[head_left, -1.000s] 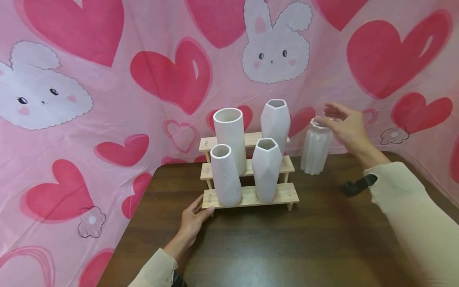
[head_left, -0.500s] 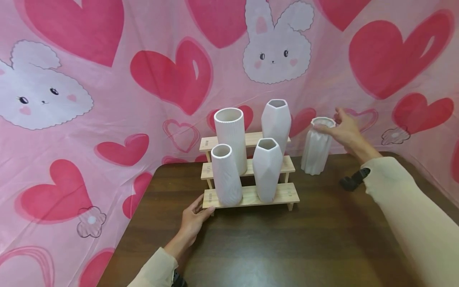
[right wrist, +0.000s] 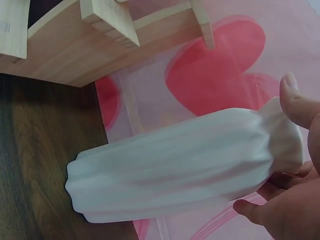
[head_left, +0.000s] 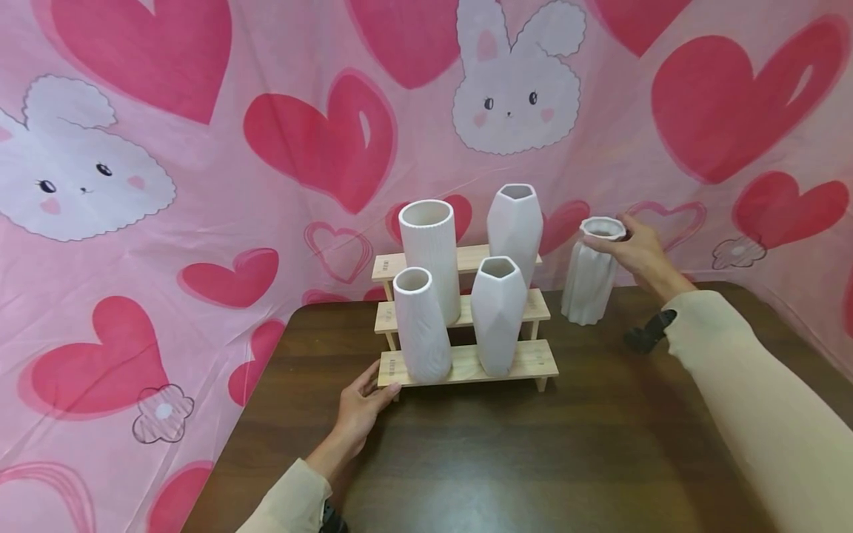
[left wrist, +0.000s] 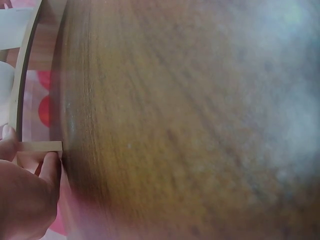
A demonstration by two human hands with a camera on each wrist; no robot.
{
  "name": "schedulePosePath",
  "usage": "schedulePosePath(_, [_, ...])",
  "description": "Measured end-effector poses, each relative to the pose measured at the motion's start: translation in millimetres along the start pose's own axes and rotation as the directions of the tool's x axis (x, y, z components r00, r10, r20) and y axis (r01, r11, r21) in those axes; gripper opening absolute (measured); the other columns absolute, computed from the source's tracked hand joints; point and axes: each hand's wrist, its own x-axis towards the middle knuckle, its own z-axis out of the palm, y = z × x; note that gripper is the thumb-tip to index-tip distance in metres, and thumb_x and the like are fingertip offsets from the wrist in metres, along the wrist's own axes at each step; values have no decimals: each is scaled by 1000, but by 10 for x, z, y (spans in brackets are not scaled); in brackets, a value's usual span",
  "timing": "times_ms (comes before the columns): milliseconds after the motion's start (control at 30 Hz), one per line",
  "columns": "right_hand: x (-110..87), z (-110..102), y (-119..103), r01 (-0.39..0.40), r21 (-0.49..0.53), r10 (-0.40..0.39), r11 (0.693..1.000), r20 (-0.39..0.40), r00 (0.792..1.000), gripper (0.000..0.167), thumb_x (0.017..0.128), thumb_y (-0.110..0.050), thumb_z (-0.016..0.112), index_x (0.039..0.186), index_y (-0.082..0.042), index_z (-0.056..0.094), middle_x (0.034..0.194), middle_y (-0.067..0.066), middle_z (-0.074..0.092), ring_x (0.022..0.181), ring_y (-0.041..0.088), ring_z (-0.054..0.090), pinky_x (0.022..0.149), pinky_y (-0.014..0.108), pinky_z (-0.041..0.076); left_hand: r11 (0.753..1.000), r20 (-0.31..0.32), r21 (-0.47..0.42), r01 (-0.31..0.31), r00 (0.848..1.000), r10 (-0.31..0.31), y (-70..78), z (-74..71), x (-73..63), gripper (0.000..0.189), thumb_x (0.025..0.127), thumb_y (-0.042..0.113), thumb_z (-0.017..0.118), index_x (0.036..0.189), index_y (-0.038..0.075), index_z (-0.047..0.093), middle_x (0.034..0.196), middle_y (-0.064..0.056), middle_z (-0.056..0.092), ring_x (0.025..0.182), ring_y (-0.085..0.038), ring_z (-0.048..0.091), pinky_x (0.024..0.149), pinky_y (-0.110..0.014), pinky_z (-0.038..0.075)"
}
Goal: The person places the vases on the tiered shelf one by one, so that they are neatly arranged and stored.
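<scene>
My left hand grips the lowest step of a three-tier wooden display stand at its left end. In the left wrist view the fingers lie by the stand's short leg. To the right of the stand, a white fluted vase stands upright on the table. My right hand holds it by the neck, thumb in front and fingers at the far side. In the right wrist view the fluted vase shows its whole length, base on the table.
On the stand are a tapered vase and a faceted vase in front, with a ribbed cylinder vase and another faceted vase behind. A pink heart-print cloth hangs behind the dark wooden table.
My right hand has come down from above the fluted vase's rim and closed round its neck. The left hand and the stand have kept still.
</scene>
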Motion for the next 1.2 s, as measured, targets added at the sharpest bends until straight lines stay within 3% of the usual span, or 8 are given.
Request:
schedulePosePath(333, [34, 46, 55, -8, 0, 8, 1000, -48, 999, 70, 88, -42, 68, 140, -1, 44, 125, 17, 50, 96, 15, 47, 79, 21, 40, 1000, -9, 1, 1, 1000, -1, -2, 1, 11, 66, 86, 11, 74, 144, 4, 43, 137, -23, 51, 111, -27, 60, 82, -24, 52])
schedulePosePath(667, [47, 22, 76, -32, 4, 32, 999, -51, 998, 68, 87, -42, 69, 137, -4, 46, 121, 13, 52, 89, 5, 49, 72, 13, 41, 1000, -11, 4, -8, 1000, 8, -15, 6, 24, 66, 85, 11, 74, 143, 5, 45, 134, -23, 54, 107, -23, 61, 80, -22, 51])
schedulePosePath(1000, [67, -14, 41, -57, -10, 57, 998, -53, 997, 70, 83, -44, 74, 136, -5, 51, 110, 6, 56, 86, 6, 51, 69, 12, 43, 1000, -12, -11, -8, 1000, 7, -3, 7, 25, 66, 85, 9, 74, 143, 5, 45, 134, -22, 54, 106, -22, 62, 80, -22, 51])
schedulePosePath(1200, [80, 3, 24, -75, -19, 74, 997, -68, 995, 75, 82, -45, 74, 139, -3, 50, 117, 13, 56, 86, 8, 51, 67, 9, 43, 1000, -11, -7, -8, 1000, 8, -9, -4, 25, 66, 85, 10, 74, 143, 4, 44, 135, -23, 53, 108, -23, 61, 81, -22, 51])
